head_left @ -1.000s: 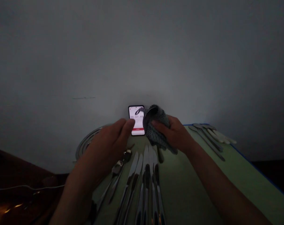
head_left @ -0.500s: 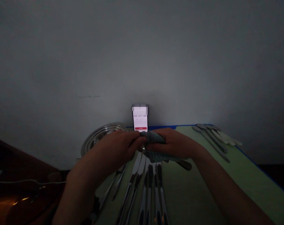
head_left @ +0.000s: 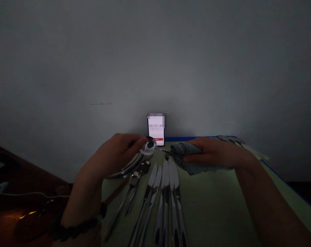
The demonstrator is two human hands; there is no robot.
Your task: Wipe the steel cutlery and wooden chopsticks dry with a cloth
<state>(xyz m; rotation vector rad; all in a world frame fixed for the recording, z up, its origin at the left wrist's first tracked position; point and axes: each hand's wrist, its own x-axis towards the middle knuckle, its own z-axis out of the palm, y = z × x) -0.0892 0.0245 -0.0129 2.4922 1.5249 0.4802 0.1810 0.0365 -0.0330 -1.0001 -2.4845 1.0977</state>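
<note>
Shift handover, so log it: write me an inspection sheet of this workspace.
Surface: green mat, blue edge, dim light.
Job's things: spoon; cloth at its handle.
Clutter: knives in a row; loose spoons beside them; far spoons at right; plate; phone against wall.
Hands: left hand pinches spoon; right hand grips cloth.
Cables: cable on dark top, left.
Surroundings: bare wall.

One phone, one cloth, one metal plate, three spoons, about five knives; far cutlery too dim to count.
</note>
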